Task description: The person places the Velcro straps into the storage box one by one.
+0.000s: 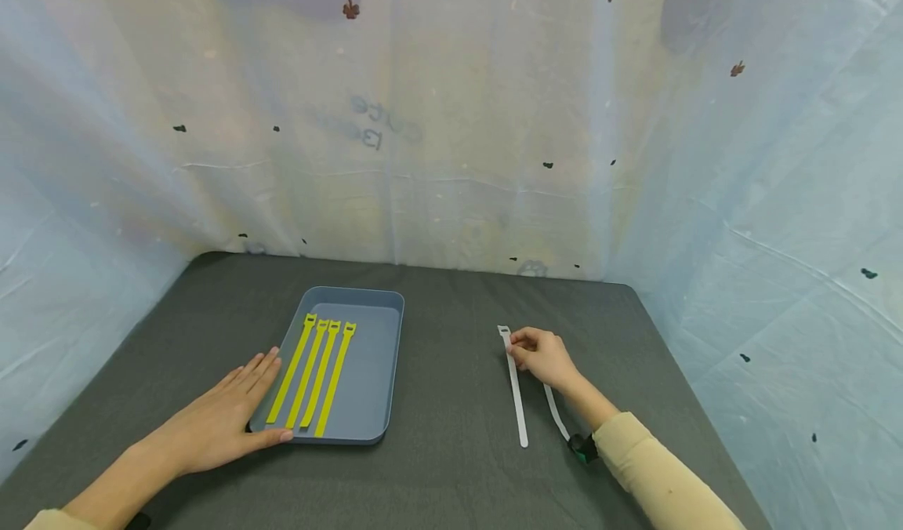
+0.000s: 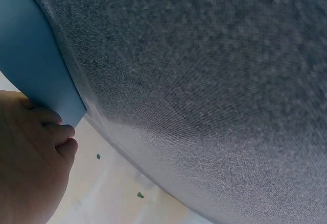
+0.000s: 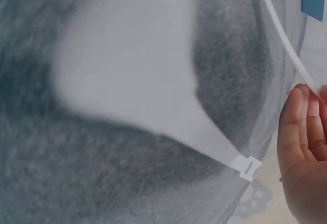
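A grey-blue tray lies on the left of the table, bearing several yellow slotted strap ties side by side. My left hand rests against its left side, fingers extended along the rim and thumb at the near corner. In the left wrist view, fingertips touch the tray wall. Right of the tray, my right hand pinches a white strap tie near its slotted head. A second white strap tie passes beneath the right wrist; its slotted head shows in the right wrist view.
A dark grey cloth covers the table. Pale plastic sheeting with small dark marks hangs behind it and at both sides. A black and green wrist band piece sits by the right sleeve.
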Motion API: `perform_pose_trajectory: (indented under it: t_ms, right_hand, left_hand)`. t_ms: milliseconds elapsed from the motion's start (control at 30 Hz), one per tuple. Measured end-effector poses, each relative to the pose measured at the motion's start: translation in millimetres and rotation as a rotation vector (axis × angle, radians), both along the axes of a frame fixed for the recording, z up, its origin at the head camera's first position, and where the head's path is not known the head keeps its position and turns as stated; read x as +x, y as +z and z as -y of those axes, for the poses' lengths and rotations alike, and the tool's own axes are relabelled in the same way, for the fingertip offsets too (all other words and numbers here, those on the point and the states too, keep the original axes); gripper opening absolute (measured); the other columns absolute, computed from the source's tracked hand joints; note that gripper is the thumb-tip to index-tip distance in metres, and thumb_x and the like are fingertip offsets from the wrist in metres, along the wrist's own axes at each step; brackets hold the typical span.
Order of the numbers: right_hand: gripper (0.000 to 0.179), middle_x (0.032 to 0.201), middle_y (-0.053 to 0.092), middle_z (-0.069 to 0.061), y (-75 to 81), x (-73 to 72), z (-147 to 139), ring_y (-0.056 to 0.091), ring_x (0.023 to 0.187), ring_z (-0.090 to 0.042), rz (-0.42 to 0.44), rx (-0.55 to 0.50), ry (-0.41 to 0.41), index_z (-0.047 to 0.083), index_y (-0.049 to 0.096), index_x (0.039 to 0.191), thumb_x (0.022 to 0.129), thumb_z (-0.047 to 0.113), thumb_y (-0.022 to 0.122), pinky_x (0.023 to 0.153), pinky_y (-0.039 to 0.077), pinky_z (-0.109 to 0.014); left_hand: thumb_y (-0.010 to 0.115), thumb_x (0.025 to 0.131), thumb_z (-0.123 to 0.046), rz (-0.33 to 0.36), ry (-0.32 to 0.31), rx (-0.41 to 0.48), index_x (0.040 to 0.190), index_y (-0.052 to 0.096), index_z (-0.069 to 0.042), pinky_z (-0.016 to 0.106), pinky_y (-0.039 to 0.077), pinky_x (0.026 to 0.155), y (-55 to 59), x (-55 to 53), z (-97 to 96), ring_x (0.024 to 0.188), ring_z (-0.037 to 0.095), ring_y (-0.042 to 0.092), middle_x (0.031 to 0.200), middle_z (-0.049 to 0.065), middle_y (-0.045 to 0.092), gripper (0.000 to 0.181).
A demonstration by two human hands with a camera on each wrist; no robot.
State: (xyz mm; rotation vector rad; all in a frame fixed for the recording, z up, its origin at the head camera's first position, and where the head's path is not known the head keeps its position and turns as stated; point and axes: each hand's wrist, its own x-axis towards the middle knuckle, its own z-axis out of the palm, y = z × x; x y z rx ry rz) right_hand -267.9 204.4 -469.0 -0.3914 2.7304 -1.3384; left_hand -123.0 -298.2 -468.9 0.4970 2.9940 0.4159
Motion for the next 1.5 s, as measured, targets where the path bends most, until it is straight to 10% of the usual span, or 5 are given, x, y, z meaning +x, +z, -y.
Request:
perform_pose_trajectory:
  t_ms: [367, 1500]
  right_hand:
    - [0.023, 0.085, 0.071, -0.012, 11.1, 5.2, 7.1, 0.073, 0.075, -0.032, 0.045, -0.138, -0.002, -0.005, 0.071, 0.115, 0.106, 0.015, 0.063, 0.072, 0.064, -0.049]
    - [0.026, 0.094, 0.068, -0.009, 41.4, 10.3, 51.4, 0.066, 0.081, -0.018, 0.175, -0.445, -0.047, -0.005, 0.067, 0.122, 0.105, 0.014, 0.065, 0.071, 0.065, -0.036]
  left_hand:
    - [0.059, 0.089, -0.078, -0.005, 0.005, 0.002, 0.163, 0.024, 0.004, 0.057, 0.018, 0.127, 0.3, 1.4, -1.6, 0.155, 0.045, 0.022, 0.171, 0.023, 0.019, 0.116]
    - [0.059, 0.09, -0.077, -0.008, 0.003, 0.006, 0.163, 0.023, 0.004, 0.055, 0.016, 0.128, -0.1, 2.0, -1.6, 0.155, 0.046, 0.023, 0.171, 0.023, 0.018, 0.115]
